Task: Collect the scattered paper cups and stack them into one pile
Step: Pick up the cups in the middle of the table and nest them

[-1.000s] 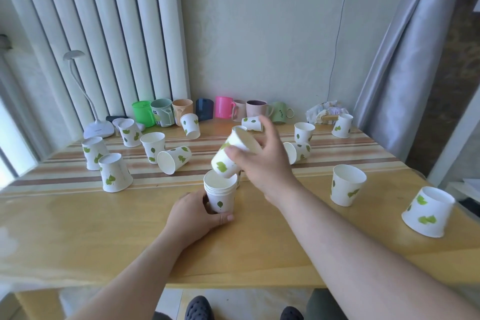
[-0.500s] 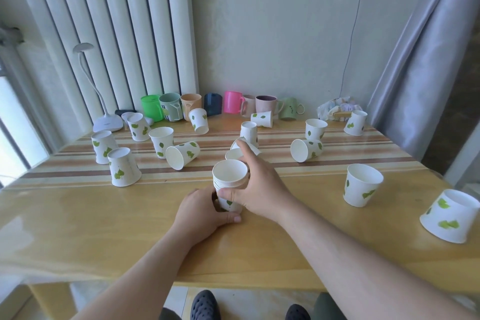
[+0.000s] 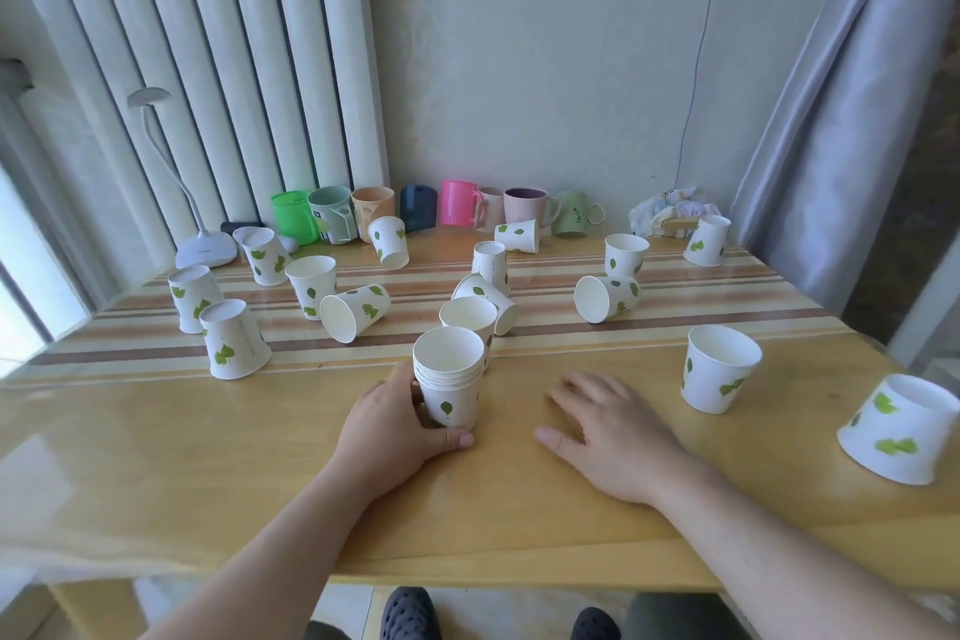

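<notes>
A stack of white paper cups with green leaf prints [image 3: 451,382] stands upright near the table's front middle. My left hand [image 3: 395,426] wraps around its lower part. My right hand [image 3: 613,426] lies flat on the table to the right of the stack, fingers spread, holding nothing. Several loose cups are scattered around: an upright one [image 3: 719,369] at the right, an upside-down one [image 3: 901,424] at the far right, one on its side [image 3: 356,309] and an upside-down one [image 3: 234,340] at the left.
A row of coloured plastic mugs [image 3: 457,203] lines the wall at the back. A white desk lamp [image 3: 205,250] stands at the back left, a crumpled bag [image 3: 670,213] at the back right. The wooden table [image 3: 208,473] ends close to my body; a curtain hangs right.
My right hand set the cup it held into the stack, let go and moved right and down onto the table. My left hand stayed on the stack.
</notes>
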Demonstrator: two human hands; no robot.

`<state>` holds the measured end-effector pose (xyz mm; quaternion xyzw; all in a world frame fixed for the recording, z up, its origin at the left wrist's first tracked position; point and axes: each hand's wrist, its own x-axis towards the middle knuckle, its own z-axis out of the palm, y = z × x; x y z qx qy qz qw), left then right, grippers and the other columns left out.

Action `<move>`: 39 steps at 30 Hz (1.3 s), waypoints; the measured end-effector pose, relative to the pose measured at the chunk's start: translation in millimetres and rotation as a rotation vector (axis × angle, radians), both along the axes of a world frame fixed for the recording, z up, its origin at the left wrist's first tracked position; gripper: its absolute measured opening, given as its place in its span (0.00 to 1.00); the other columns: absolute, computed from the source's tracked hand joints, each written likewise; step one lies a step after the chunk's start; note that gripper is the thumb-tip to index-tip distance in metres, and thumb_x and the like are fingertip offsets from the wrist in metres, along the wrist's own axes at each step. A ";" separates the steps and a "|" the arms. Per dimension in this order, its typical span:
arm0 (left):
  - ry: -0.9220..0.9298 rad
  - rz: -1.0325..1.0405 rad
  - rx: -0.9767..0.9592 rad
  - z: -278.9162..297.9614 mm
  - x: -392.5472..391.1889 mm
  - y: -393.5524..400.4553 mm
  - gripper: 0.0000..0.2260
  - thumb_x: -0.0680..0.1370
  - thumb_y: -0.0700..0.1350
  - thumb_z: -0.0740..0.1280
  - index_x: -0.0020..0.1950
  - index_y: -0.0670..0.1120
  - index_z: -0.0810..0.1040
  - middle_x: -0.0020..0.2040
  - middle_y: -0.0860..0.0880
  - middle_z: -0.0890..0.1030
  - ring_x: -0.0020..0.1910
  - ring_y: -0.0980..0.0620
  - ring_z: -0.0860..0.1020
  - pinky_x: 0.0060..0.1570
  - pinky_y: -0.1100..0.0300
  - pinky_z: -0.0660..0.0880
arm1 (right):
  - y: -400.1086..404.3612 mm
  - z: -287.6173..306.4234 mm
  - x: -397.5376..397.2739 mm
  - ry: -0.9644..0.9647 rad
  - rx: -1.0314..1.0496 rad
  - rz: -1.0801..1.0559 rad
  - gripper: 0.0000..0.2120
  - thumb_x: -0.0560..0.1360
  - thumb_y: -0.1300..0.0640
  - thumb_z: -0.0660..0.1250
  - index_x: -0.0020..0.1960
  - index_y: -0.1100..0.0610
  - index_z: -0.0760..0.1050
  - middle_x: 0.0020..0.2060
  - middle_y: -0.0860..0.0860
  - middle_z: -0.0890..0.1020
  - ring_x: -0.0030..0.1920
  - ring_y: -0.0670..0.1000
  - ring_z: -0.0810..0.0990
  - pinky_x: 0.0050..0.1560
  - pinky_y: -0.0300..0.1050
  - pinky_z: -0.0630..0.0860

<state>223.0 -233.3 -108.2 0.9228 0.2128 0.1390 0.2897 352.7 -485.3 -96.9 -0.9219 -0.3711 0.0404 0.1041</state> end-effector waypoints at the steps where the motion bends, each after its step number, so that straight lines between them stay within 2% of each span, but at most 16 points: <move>1: 0.003 -0.001 0.002 0.0 0.0 -0.3 0.38 0.63 0.67 0.83 0.68 0.59 0.73 0.56 0.62 0.83 0.58 0.53 0.79 0.55 0.53 0.77 | -1.0 -4.2 -0.3 -0.013 0.001 -0.006 0.38 0.77 0.24 0.46 0.78 0.42 0.68 0.80 0.42 0.66 0.80 0.51 0.61 0.80 0.52 0.61; 4: 0.010 -0.005 0.022 0.7 0.1 -0.8 0.39 0.63 0.68 0.82 0.70 0.60 0.71 0.57 0.62 0.83 0.59 0.52 0.79 0.56 0.53 0.77 | -0.9 -11.0 0.6 -0.063 0.034 -0.016 0.40 0.73 0.26 0.42 0.75 0.42 0.71 0.78 0.42 0.69 0.79 0.52 0.64 0.79 0.52 0.63; 10: -0.013 -0.022 -0.001 3.5 -2.3 -4.9 0.43 0.65 0.66 0.83 0.73 0.58 0.67 0.58 0.62 0.81 0.62 0.52 0.78 0.58 0.52 0.77 | -3.1 -13.4 3.3 -0.039 0.063 -0.026 0.40 0.73 0.27 0.44 0.74 0.44 0.74 0.78 0.42 0.70 0.79 0.51 0.65 0.80 0.51 0.63; 14: -0.120 -0.055 -0.125 4.6 -7.2 -7.6 0.42 0.66 0.64 0.84 0.72 0.58 0.65 0.61 0.64 0.79 0.60 0.58 0.79 0.54 0.60 0.73 | -3.6 -13.7 3.4 -0.035 0.068 -0.027 0.39 0.73 0.27 0.45 0.74 0.43 0.74 0.78 0.42 0.70 0.79 0.51 0.65 0.80 0.50 0.62; 16: -0.151 -0.059 -0.148 4.8 -8.8 -7.7 0.39 0.67 0.65 0.83 0.70 0.61 0.65 0.62 0.61 0.81 0.57 0.64 0.80 0.50 0.65 0.73 | -3.4 -12.9 3.1 -0.035 0.065 -0.026 0.34 0.77 0.29 0.49 0.75 0.43 0.73 0.79 0.41 0.69 0.80 0.50 0.63 0.81 0.49 0.61; 18: -0.188 -0.068 -0.144 5.7 -10.4 -10.0 0.39 0.68 0.62 0.84 0.69 0.64 0.62 0.63 0.63 0.80 0.57 0.70 0.78 0.50 0.70 0.72 | -3.1 -12.3 2.6 -0.048 0.067 -0.018 0.28 0.82 0.32 0.56 0.76 0.43 0.73 0.80 0.41 0.68 0.81 0.50 0.62 0.81 0.49 0.59; 21: -0.297 -0.074 -0.156 4.7 -11.6 -11.2 0.46 0.66 0.59 0.86 0.71 0.67 0.57 0.67 0.68 0.71 0.60 0.71 0.75 0.54 0.68 0.72 | -3.1 -11.4 1.9 -0.043 0.081 -0.026 0.26 0.83 0.34 0.59 0.77 0.44 0.73 0.80 0.42 0.68 0.82 0.50 0.61 0.82 0.48 0.58; 25: -0.350 -0.067 -0.221 3.5 -13.4 -8.1 0.48 0.61 0.66 0.82 0.73 0.65 0.58 0.67 0.65 0.73 0.60 0.67 0.76 0.56 0.66 0.73 | -1.7 -10.9 0.7 -0.037 0.079 -0.033 0.28 0.82 0.32 0.57 0.77 0.43 0.73 0.80 0.41 0.68 0.82 0.49 0.62 0.82 0.47 0.58; 27: -0.331 -0.073 -0.223 3.4 -12.7 -7.9 0.47 0.63 0.64 0.83 0.74 0.64 0.58 0.66 0.66 0.74 0.60 0.69 0.76 0.56 0.66 0.73 | 0.2 -8.9 0.3 -0.017 0.058 -0.045 0.33 0.77 0.28 0.53 0.76 0.42 0.73 0.79 0.40 0.69 0.81 0.49 0.63 0.81 0.47 0.60; 28: -0.314 -0.074 -0.220 3.7 -12.6 -8.5 0.46 0.65 0.62 0.84 0.74 0.64 0.58 0.65 0.66 0.75 0.60 0.70 0.75 0.56 0.67 0.72 | 1.6 -6.7 1.3 0.002 0.059 -0.063 0.33 0.76 0.28 0.54 0.76 0.41 0.73 0.77 0.39 0.71 0.79 0.50 0.65 0.79 0.47 0.62; 30: -0.273 -0.074 -0.210 4.5 -11.6 -8.4 0.43 0.68 0.58 0.84 0.73 0.64 0.59 0.62 0.66 0.78 0.58 0.74 0.75 0.54 0.70 0.72 | 9.6 2.4 9.1 0.058 0.120 -0.122 0.31 0.77 0.33 0.64 0.78 0.41 0.70 0.70 0.41 0.76 0.73 0.52 0.69 0.74 0.49 0.68; 32: -0.229 -0.076 -0.183 4.4 -8.9 -6.7 0.39 0.70 0.58 0.84 0.71 0.65 0.61 0.57 0.64 0.81 0.55 0.74 0.76 0.50 0.74 0.72 | 27.3 17.5 17.2 0.145 0.269 -0.176 0.35 0.77 0.39 0.70 0.82 0.40 0.63 0.66 0.45 0.76 0.70 0.54 0.72 0.70 0.52 0.72; 35: -0.199 -0.065 -0.162 4.6 -7.1 -5.4 0.32 0.71 0.55 0.83 0.67 0.62 0.69 0.49 0.67 0.83 0.52 0.72 0.77 0.45 0.77 0.72 | 72.5 36.1 19.5 0.180 0.438 -0.102 0.42 0.76 0.46 0.73 0.83 0.37 0.54 0.70 0.48 0.73 0.71 0.53 0.72 0.69 0.55 0.73; 37: -0.188 -0.047 -0.144 5.1 -7.6 -5.4 0.29 0.71 0.56 0.83 0.66 0.62 0.72 0.47 0.65 0.83 0.51 0.72 0.77 0.44 0.76 0.72 | 103.6 39.4 19.1 0.191 0.483 -0.049 0.45 0.74 0.54 0.73 0.84 0.40 0.55 0.73 0.50 0.72 0.73 0.57 0.71 0.70 0.56 0.72; 39: -0.185 -0.032 -0.141 4.8 -7.8 -4.9 0.28 0.71 0.56 0.82 0.66 0.61 0.73 0.47 0.63 0.82 0.50 0.72 0.76 0.45 0.76 0.72 | 125.3 38.2 23.1 0.177 0.480 -0.024 0.40 0.73 0.59 0.71 0.82 0.45 0.62 0.72 0.52 0.76 0.71 0.62 0.73 0.68 0.55 0.73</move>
